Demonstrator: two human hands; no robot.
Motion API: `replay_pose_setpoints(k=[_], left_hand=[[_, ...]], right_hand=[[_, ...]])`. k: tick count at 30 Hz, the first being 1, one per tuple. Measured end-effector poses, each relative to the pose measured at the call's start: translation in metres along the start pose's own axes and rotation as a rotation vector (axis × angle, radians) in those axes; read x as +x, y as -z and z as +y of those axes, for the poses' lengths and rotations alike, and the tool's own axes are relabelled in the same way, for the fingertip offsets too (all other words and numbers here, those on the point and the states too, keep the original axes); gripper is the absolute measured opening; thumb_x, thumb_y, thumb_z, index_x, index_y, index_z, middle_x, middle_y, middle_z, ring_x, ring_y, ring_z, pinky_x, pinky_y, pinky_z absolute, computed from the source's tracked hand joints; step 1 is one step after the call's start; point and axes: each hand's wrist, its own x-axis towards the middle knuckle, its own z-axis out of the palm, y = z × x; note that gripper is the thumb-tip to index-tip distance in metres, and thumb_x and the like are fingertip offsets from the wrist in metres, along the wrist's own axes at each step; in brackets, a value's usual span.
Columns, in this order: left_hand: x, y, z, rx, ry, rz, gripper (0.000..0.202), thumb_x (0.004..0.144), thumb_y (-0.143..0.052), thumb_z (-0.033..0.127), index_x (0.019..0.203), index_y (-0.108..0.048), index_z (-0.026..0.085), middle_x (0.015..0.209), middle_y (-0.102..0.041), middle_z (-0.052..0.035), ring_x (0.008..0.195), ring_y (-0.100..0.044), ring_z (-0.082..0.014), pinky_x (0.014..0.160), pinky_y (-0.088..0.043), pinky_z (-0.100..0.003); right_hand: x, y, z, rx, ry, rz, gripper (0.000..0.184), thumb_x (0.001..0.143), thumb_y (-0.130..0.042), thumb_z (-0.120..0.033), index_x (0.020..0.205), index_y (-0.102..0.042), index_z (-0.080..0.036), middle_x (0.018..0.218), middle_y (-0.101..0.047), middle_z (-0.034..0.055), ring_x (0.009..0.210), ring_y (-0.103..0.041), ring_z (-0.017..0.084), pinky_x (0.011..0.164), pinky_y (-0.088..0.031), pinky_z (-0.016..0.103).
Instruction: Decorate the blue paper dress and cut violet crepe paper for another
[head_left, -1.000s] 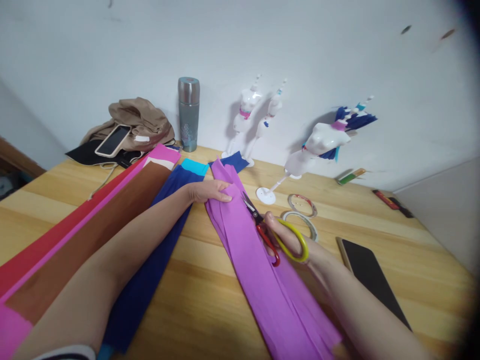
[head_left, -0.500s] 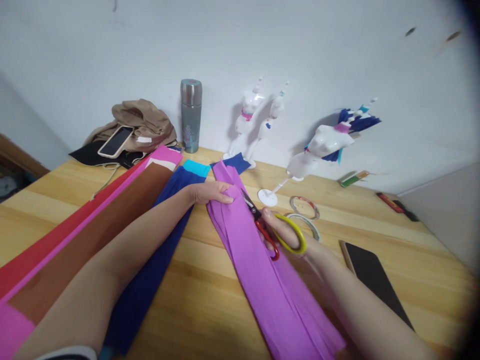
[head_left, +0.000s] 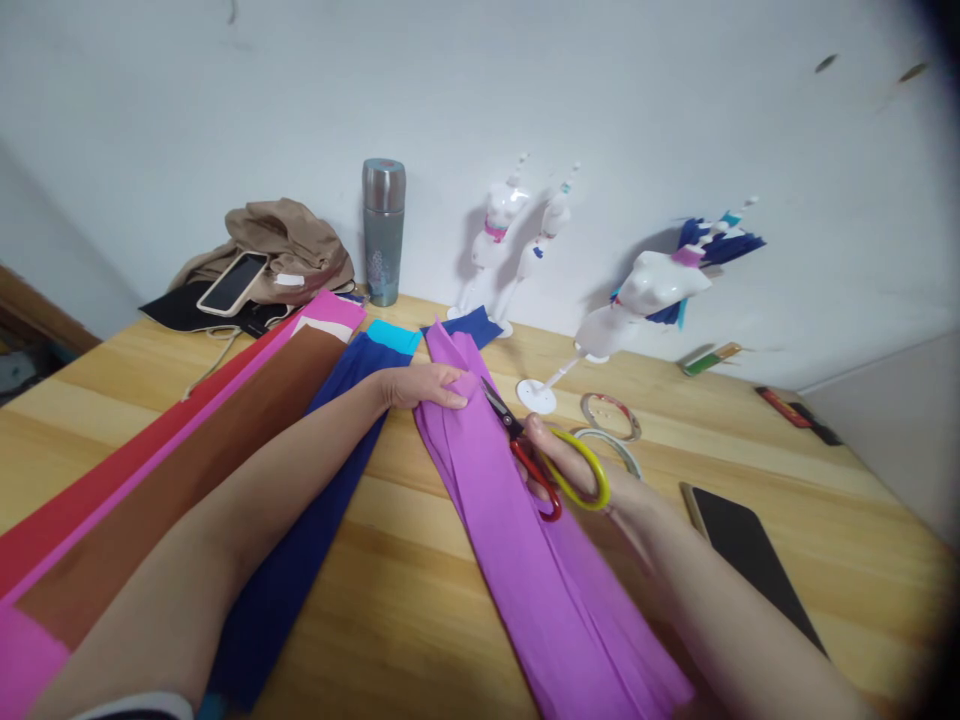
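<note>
A long strip of purple crepe paper (head_left: 517, 540) runs from the table's far middle toward me. My left hand (head_left: 424, 385) lies flat on its far end, fingers stretched out and pressing it down. My right hand (head_left: 570, 470) grips scissors (head_left: 525, 445) with a red and a yellow handle ring; the blades point at the paper's right edge near my left hand's fingertips. Dark blue (head_left: 315, 520), brown (head_left: 187, 460), pink and red paper strips lie to the left under my left forearm.
On the wooden table (head_left: 420, 590) stand a steel flask (head_left: 382, 230), two white unicorn figures (head_left: 517, 235) and a third one with blue paper mane (head_left: 652, 285). Tape rolls (head_left: 609, 415), a black phone (head_left: 754, 555), a tan bag with a phone (head_left: 274, 250).
My right hand with the scissors has slid a little forward along the purple paper's right edge, toward my left hand. My left hand has stayed in place.
</note>
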Motion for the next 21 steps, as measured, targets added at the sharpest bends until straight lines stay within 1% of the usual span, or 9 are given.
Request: replay_pose_setpoints(k=[2,5,9,12,15,18,21], left_hand=[[0.000,0.000,0.000,0.004,0.000,-0.006,0.042,0.072,-0.088,0.035,0.105,-0.072,0.015,0.100,-0.076,-0.0071,0.083,-0.072,-0.0177,0.089,-0.057,-0.035],[-0.001,-0.001,0.001,0.012,-0.008,-0.009,0.045,0.071,-0.088,0.037,0.106,-0.072,0.015,0.101,-0.076,-0.0070,0.083,-0.072,-0.0174,0.090,-0.057,-0.035],[0.000,-0.001,0.001,0.002,-0.019,-0.009,0.046,0.070,-0.089,0.038,0.106,-0.072,0.015,0.102,-0.076,-0.0077,0.086,-0.072,-0.0187,0.092,-0.057,-0.037],[0.001,-0.001,0.000,-0.005,-0.031,-0.027,0.045,0.071,-0.089,0.039,0.105,-0.072,0.015,0.101,-0.076,-0.0071,0.089,-0.072,-0.0192,0.094,-0.056,-0.038],[0.001,-0.002,0.000,-0.002,-0.026,-0.035,0.046,0.069,-0.090,0.042,0.104,-0.073,0.015,0.099,-0.077,-0.0067,0.085,-0.072,-0.0183,0.093,-0.057,-0.037],[0.000,-0.002,0.001,0.004,-0.027,-0.010,0.048,0.067,-0.091,0.042,0.103,-0.073,0.016,0.099,-0.077,-0.0057,0.083,-0.072,-0.0175,0.093,-0.057,-0.036],[0.000,-0.003,0.003,0.011,-0.034,-0.012,0.046,0.067,-0.091,0.041,0.101,-0.072,0.016,0.099,-0.077,-0.0049,0.085,-0.072,-0.0177,0.094,-0.056,-0.036]], right_hand=[[0.001,0.000,-0.001,0.021,0.021,0.021,0.072,0.085,-0.042,-0.086,0.064,-0.057,-0.019,0.045,-0.049,-0.0007,0.041,-0.046,0.012,0.043,-0.037,0.026],[0.003,-0.002,-0.007,0.014,0.020,0.031,0.070,0.084,-0.044,-0.086,0.065,-0.055,-0.019,0.047,-0.050,-0.0009,0.040,-0.045,0.012,0.041,-0.035,0.027],[0.001,-0.006,-0.025,0.000,0.024,0.033,0.060,0.087,-0.049,-0.079,0.073,-0.053,-0.021,0.053,-0.051,-0.0021,0.040,-0.044,0.011,0.042,-0.035,0.029],[-0.006,-0.008,-0.041,-0.045,0.029,0.005,0.051,0.090,-0.052,-0.072,0.077,-0.050,-0.023,0.058,-0.052,-0.0025,0.042,-0.044,0.011,0.041,-0.035,0.029],[-0.011,-0.008,-0.051,-0.086,0.043,-0.018,0.047,0.093,-0.049,-0.068,0.077,-0.048,-0.023,0.056,-0.048,-0.0039,0.040,-0.040,0.010,0.040,-0.032,0.028],[-0.011,-0.005,-0.048,-0.122,0.081,-0.009,0.046,0.096,-0.045,-0.066,0.081,-0.050,-0.023,0.052,-0.046,-0.0052,0.039,-0.039,0.010,0.041,-0.032,0.028],[-0.003,0.001,-0.036,-0.167,0.133,-0.009,0.047,0.097,-0.044,-0.066,0.082,-0.052,-0.022,0.049,-0.045,-0.0061,0.039,-0.039,0.010,0.042,-0.031,0.027]])
